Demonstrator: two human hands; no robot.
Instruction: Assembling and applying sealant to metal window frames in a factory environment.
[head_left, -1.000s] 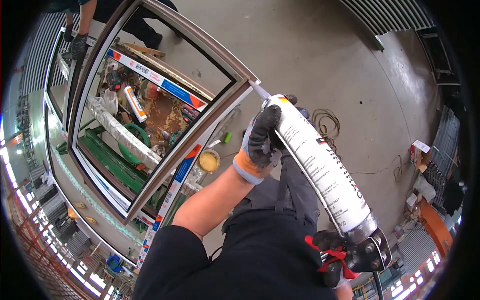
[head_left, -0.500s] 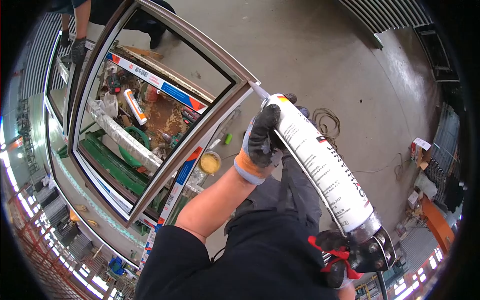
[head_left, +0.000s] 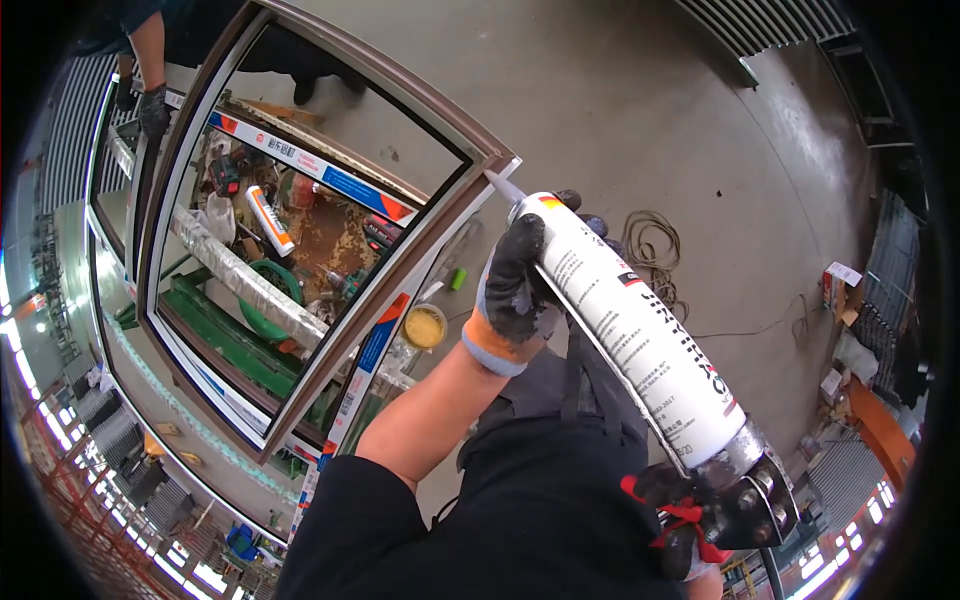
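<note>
A long white sealant tube (head_left: pixel 640 325) with dark print and a small orange-and-black patch near its front end is held in a metal caulking gun (head_left: pixel 745 490). The left hand (head_left: pixel 515 285), in a dark glove with an orange and grey cuff, is wrapped closed around the front of the tube. The right hand (head_left: pixel 680 520), in a black and red glove, is closed around the gun's handle at the lower right. The pale nozzle (head_left: pixel 503 186) is set against the corner of a brown window frame (head_left: pixel 400 130), which lies flat on the table (head_left: pixel 200 430).

Strips of blue, red and white label tape (head_left: pixel 370 350) run along the frame's rails. Through the glass, a second white tube (head_left: pixel 270 220) with an orange band, green bars and scattered tools are seen below. A round yellow lid (head_left: pixel 424 326) lies just beside the frame. A coil of cord (head_left: pixel 655 245) lies on the grey floor (head_left: pixel 620 90), and a small white carton (head_left: pixel 842 275) sits at the right edge. Another person's gloved hand (head_left: pixel 153 108) rests at the frame's far end.
</note>
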